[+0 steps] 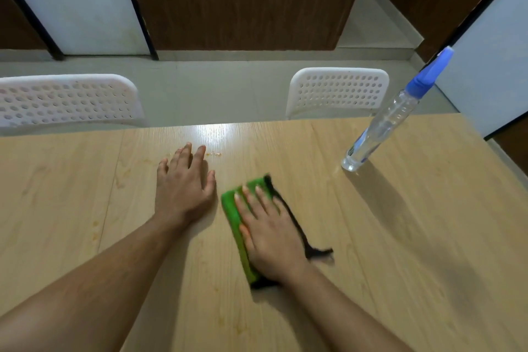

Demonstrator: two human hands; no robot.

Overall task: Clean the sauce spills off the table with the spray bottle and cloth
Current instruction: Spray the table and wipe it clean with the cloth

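Two flat hands (184,184), unlabelled spray bottle (383,123)

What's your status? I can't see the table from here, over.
Left hand flat on table, open. Right hand pressing green cloth. Orange spots remain beyond left fingertips. Spray bottle stands clear, far right.

Premises appear to be a dining or canteen-type room — possibly a small eatery or break area; which one cannot be fixed. Evidence: a light wood-grain laminate table (400,237) under both hands; two white perforated plastic chairs (338,91) pushed in at its far edge, beyond the fingertips; grey tiled floor (228,88) past them; dark wood-panelled wall (243,0) with white panels (77,0) in black frames — farther back.
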